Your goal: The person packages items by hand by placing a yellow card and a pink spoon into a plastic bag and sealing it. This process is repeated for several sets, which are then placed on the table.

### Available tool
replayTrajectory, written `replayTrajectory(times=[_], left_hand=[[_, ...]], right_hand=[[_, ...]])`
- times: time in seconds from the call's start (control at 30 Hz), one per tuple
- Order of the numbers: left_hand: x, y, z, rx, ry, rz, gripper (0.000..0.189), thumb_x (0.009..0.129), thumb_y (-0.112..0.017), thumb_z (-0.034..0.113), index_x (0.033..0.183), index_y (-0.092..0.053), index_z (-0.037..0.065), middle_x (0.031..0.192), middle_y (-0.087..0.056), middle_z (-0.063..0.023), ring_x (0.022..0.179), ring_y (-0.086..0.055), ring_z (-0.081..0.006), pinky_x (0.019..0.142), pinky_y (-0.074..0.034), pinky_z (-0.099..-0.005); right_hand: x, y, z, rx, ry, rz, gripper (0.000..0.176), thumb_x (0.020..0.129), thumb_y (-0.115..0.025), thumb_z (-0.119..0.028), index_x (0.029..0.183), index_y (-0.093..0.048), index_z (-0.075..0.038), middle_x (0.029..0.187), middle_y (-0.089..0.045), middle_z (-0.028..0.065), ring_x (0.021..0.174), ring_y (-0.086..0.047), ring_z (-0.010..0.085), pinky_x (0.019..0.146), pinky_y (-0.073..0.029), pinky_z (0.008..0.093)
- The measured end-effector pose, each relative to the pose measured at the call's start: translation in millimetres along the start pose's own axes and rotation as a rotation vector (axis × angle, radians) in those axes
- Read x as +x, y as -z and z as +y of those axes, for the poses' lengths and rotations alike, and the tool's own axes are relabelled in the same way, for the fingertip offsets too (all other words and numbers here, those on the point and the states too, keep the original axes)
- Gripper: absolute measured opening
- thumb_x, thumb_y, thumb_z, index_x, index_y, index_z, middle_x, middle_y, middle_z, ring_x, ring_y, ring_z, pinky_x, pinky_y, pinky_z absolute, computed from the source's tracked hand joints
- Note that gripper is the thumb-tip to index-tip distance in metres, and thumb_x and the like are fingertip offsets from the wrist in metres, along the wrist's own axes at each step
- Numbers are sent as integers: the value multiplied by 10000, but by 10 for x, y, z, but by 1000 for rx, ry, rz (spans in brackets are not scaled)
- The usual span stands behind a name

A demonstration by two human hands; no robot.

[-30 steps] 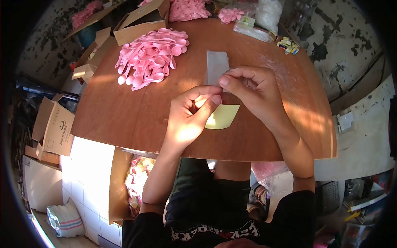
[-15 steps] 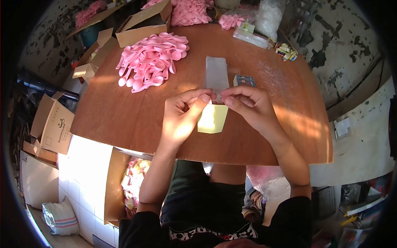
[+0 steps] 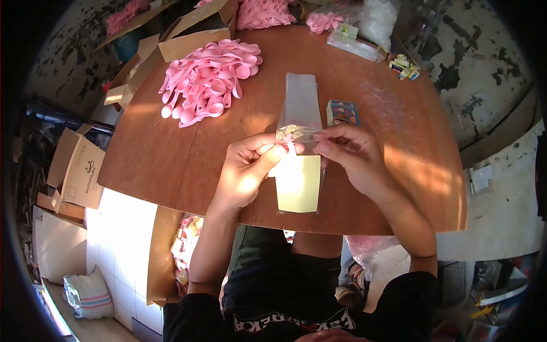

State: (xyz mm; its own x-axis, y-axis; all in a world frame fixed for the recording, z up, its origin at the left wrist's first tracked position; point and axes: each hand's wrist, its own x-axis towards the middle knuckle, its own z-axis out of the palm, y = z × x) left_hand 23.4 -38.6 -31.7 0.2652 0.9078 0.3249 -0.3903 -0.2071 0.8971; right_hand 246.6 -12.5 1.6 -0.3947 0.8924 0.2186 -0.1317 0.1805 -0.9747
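Note:
A clear plastic bag (image 3: 307,137) is stretched between my two hands over the table. My left hand (image 3: 242,165) pinches its left side between thumb and fingers. The opposite side is pinched in my right hand (image 3: 356,157). Below the fingers hangs a pale yellow card (image 3: 299,188), apparently inside the bag, with clear film showing at its lower corners. Sunlight glares on the card and on my left hand. Just beyond the hands lies a stack of clear plastic sleeves (image 3: 301,97). A small blue patterned box (image 3: 343,112) stands to the right of the stack.
Pink spoons (image 3: 213,77) are heaped at the table's far left, before an open cardboard box (image 3: 199,43). Small boxes (image 3: 404,66) and bagged goods (image 3: 379,23) sit at the far right edge. Another carton (image 3: 162,256) with packets stands below the table's front edge (image 3: 393,231).
Both hands have come slightly lower, and the yellow card hangs lower and shows more fully. The bag's crinkled upper part now shows above the fingers, spread between the hands.

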Motion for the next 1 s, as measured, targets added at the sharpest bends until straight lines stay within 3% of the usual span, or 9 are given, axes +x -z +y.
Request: replayTrajectory(times=[0.3,0.37,0.63,0.73,0.8,0.83,0.9,0.93,1.0], left_hand=[[-50,41,20,-195,31,-41,245,984,-517,66,1155,-609,-82,1096,-681,-202,971,-678,-204,804,-554,-290],[-59,35,-7,-164,25,-27,231,983,-509,60,1129,-619,-81,1093,-680,-208,966,-679,-205,803,-553,-289],[-89,83,0,-232,49,-62,221,971,-468,56,1033,-604,-108,1070,-660,-259,1035,-660,-266,871,-546,-340],[-95,40,60,-379,72,-102,158,937,-562,39,1037,-591,-79,1108,-654,-246,1059,-650,-248,877,-540,-336],[-159,-20,29,142,-95,-62,198,877,-662,-19,1062,-592,-31,1176,-640,-214,1005,-642,-159,867,-544,-304],[-208,-56,94,119,-6,-26,282,801,-726,-78,1037,-585,-18,1194,-632,-205,1017,-631,-151,866,-544,-298],[-422,-56,184,46,184,5,305,799,-720,-93,1062,-582,-24,1193,-635,-197,1051,-625,-160,867,-546,-300],[-551,-34,129,11,44,-36,304,790,-727,-97,1053,-594,-20,1195,-639,-185,1055,-632,-173,858,-560,-315],[-847,42,268,226,15,-124,252,738,-768,-80,949,-650,-10,1055,-696,-186,1014,-682,-261,850,-574,-355]], right_hand=[[-32,98,56,-28,-64,-106,136,895,-597,35,1002,-680,23,957,-662,119,770,-649,166,713,-537,289],[-27,140,121,-54,116,-223,151,915,-571,51,1005,-690,32,970,-660,100,831,-638,140,765,-516,255],[-96,129,20,-180,120,-273,160,915,-566,41,1022,-685,34,1070,-620,89,941,-605,133,808,-489,248],[-133,77,-3,-173,145,-263,144,895,-612,13,1020,-684,26,1066,-622,92,952,-610,146,811,-490,255],[-149,47,26,-127,153,-248,149,880,-645,-2,1022,-683,22,1043,-632,95,939,-621,156,802,-495,261],[-149,46,70,-200,246,-293,180,859,-661,7,1037,-677,28,1027,-620,111,945,-609,156,797,-487,261],[-171,40,78,-274,339,-339,216,838,-677,17,1052,-671,35,1010,-609,127,951,-598,157,792,-479,261],[-186,44,34,-285,297,-381,243,817,-702,21,1058,-671,31,996,-616,129,936,-600,156,787,-483,262],[-170,46,-14,-348,251,-401,245,825,-716,-13,1065,-672,12,973,-639,133,898,-621,182,781,-501,289]])
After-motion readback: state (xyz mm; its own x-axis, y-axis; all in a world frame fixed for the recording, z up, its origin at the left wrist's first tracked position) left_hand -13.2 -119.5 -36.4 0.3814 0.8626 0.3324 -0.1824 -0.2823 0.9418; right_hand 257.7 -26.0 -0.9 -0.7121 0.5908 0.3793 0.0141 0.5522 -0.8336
